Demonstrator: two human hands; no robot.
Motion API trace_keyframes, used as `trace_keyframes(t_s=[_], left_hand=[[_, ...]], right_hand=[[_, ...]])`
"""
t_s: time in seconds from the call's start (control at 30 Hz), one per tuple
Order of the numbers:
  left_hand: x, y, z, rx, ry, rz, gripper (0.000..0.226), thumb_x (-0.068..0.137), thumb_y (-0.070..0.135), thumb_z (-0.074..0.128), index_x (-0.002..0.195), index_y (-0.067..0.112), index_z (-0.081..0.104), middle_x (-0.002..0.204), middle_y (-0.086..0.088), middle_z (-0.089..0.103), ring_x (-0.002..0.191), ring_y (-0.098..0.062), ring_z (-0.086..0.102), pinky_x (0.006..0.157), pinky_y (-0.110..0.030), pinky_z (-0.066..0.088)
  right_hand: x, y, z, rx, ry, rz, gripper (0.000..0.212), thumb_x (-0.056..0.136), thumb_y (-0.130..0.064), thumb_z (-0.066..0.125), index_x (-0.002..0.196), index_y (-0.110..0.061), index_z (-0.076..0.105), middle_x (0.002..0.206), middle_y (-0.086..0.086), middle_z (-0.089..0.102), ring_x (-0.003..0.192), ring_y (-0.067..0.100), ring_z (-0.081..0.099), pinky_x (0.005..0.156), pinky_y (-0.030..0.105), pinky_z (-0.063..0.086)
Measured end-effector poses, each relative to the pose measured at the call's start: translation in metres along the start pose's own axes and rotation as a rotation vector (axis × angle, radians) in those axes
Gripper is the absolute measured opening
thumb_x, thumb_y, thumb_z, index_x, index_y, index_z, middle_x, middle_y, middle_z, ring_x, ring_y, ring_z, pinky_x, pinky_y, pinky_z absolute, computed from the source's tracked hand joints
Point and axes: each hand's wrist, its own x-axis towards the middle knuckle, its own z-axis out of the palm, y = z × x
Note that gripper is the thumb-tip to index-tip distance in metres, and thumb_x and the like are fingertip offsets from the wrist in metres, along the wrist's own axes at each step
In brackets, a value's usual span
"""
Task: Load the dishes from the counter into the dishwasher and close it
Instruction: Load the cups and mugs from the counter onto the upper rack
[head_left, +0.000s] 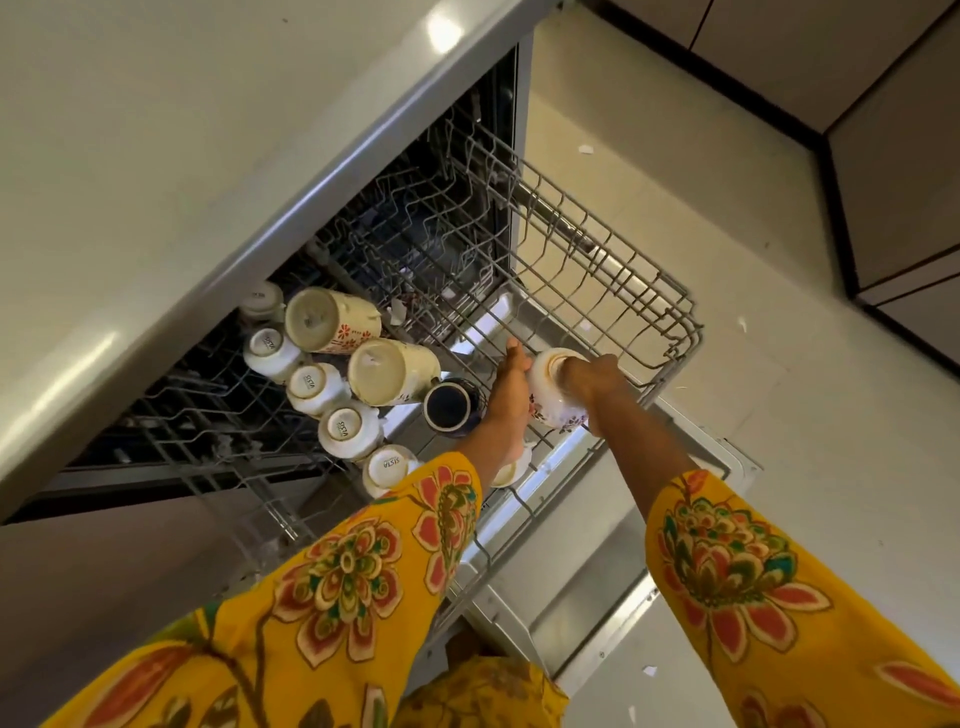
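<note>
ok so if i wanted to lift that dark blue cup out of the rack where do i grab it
Grip the dark blue cup round its upturned base, fingers coming straight down from above. It sits mouth-down in the upper rack, hemmed by the tall cream mug on one side and the left hand on the other, so only the top is free.

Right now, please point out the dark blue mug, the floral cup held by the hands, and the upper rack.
dark blue mug (448, 406): head view, its upturned base.
floral cup (551, 400): head view, its white side.
upper rack (649, 306): head view, bare wire floor.
</note>
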Motion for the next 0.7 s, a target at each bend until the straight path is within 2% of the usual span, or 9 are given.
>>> trace_keyframes(t_s=[0.07,0.2,0.27,0.37,0.43,0.5,0.6,0.7], left_hand=[[0.001,0.0,-0.001,0.02,0.014,-0.004,0.059,0.099,0.054,0.02,0.13,0.013,0.049,0.11,-0.003,0.052,0.104,-0.019,0.049,0.087,-0.026,0.036],[-0.001,-0.002,-0.002,0.034,0.033,-0.001,0.061,0.098,0.056,0.02,0.13,0.013,0.049,0.11,-0.005,0.052,0.091,-0.013,0.051,0.065,-0.023,0.04],[-0.002,-0.006,-0.001,0.035,0.011,-0.008,0.062,0.097,0.056,0.019,0.131,0.014,0.05,0.114,-0.006,0.053,0.096,-0.015,0.052,0.07,-0.024,0.042],[-0.004,-0.009,0.004,0.053,0.001,-0.02,0.064,0.095,0.061,0.021,0.124,0.015,0.055,0.12,-0.008,0.057,0.11,-0.021,0.052,0.089,-0.032,0.043],[-0.006,-0.009,0.006,0.071,0.023,-0.007,0.06,0.094,0.062,0.024,0.11,0.016,0.059,0.109,-0.005,0.06,0.105,-0.018,0.054,0.085,-0.03,0.044],[-0.008,-0.007,0.006,0.059,0.036,0.007,0.055,0.095,0.061,0.024,0.104,0.019,0.059,0.097,0.0,0.06,0.092,-0.012,0.054,0.077,-0.025,0.042],[-0.011,-0.007,0.004,0.062,0.007,0.008,0.059,0.095,0.061,0.02,0.108,0.018,0.058,0.105,-0.004,0.061,0.094,-0.015,0.054,0.094,-0.031,0.038],[-0.018,-0.006,0.004,0.053,-0.001,-0.004,0.062,0.095,0.06,0.017,0.115,0.016,0.056,0.124,-0.009,0.058,0.112,-0.02,0.053,0.105,-0.036,0.033]], right_hand=[[0.0,0.0,0.0,-0.03,0.013,-0.027,0.06,0.091,-0.026,0.053,0.141,-0.004,0.029,0.134,0.02,0.047,0.121,0.036,0.048,0.095,0.044,0.046],[0.001,0.002,-0.001,-0.09,0.06,-0.101,0.059,0.091,-0.037,0.053,0.136,-0.003,0.035,0.132,0.018,0.05,0.119,0.035,0.05,0.096,0.043,0.046],[0.0,0.002,-0.002,-0.138,0.081,-0.119,0.061,0.091,-0.04,0.052,0.137,-0.002,0.035,0.134,0.019,0.049,0.121,0.035,0.049,0.098,0.041,0.044],[0.001,0.004,-0.004,-0.155,0.079,-0.096,0.068,0.091,-0.043,0.052,0.141,-0.002,0.031,0.142,0.021,0.038,0.127,0.036,0.044,0.099,0.041,0.043],[0.002,0.007,-0.005,-0.14,0.035,-0.078,0.068,0.089,-0.04,0.053,0.143,-0.004,0.03,0.144,0.02,0.035,0.129,0.037,0.041,0.099,0.042,0.044],[0.001,0.01,-0.005,-0.107,-0.028,-0.06,0.065,0.087,-0.035,0.055,0.142,-0.006,0.033,0.14,0.019,0.041,0.125,0.036,0.045,0.095,0.041,0.045],[-0.001,0.015,-0.002,-0.124,-0.082,-0.068,0.059,0.088,-0.03,0.054,0.139,-0.006,0.037,0.133,0.018,0.048,0.119,0.034,0.049,0.091,0.04,0.046],[-0.005,0.017,0.001,-0.119,-0.055,-0.075,0.053,0.091,-0.027,0.051,0.138,-0.006,0.038,0.133,0.017,0.049,0.12,0.033,0.049,0.093,0.039,0.046]])
